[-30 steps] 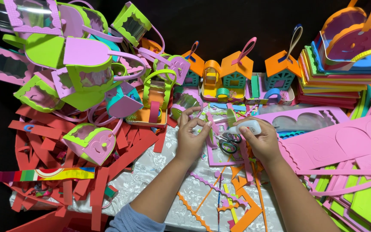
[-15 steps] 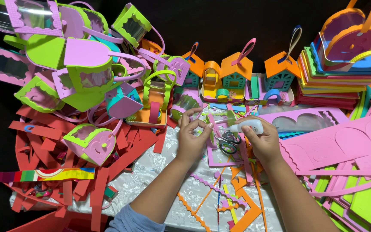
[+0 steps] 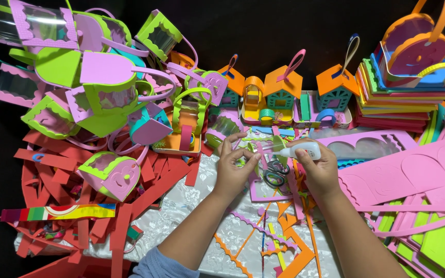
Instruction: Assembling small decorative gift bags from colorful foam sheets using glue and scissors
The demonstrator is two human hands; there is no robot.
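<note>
Two bare hands meet near the middle of a craft table (image 3: 191, 206) spread with a white patterned cloth; the right hand (image 3: 319, 170) is closed around one small white glue bottle (image 3: 301, 151), its nozzle pointing left; the left hand (image 3: 234, 167) pinches a small light-green foam piece (image 3: 279, 144) between thumb and curled fingertips, just at the nozzle's tip; one pair of black-handled scissors (image 3: 275, 175) lies on a pink foam sheet between the two hands, touching neither.

Along the table's far edge stand three orange-roofed foam houses (image 3: 282, 87) with teal fronts, each with a looped handle; one yellow-and-orange arched piece (image 3: 254, 95) sits among them; in front of them lie three tape rolls (image 3: 268, 114), green, orange and blue.

At the far right corner one tall stack of coloured foam sheets (image 3: 403, 105) carries two orange-rimmed heart-shaped baskets (image 3: 418, 49); the right edge is covered with large pink cut-out sheets (image 3: 413, 172) and green ones below.

The left half holds a heap of purple-and-green foam baskets (image 3: 101, 82), too tangled to count exactly, over many red foam strips (image 3: 52, 164); one rainbow-striped strip (image 3: 57, 211) lies near the left front edge; orange and purple scalloped offcuts (image 3: 263, 237) litter the front edge.
</note>
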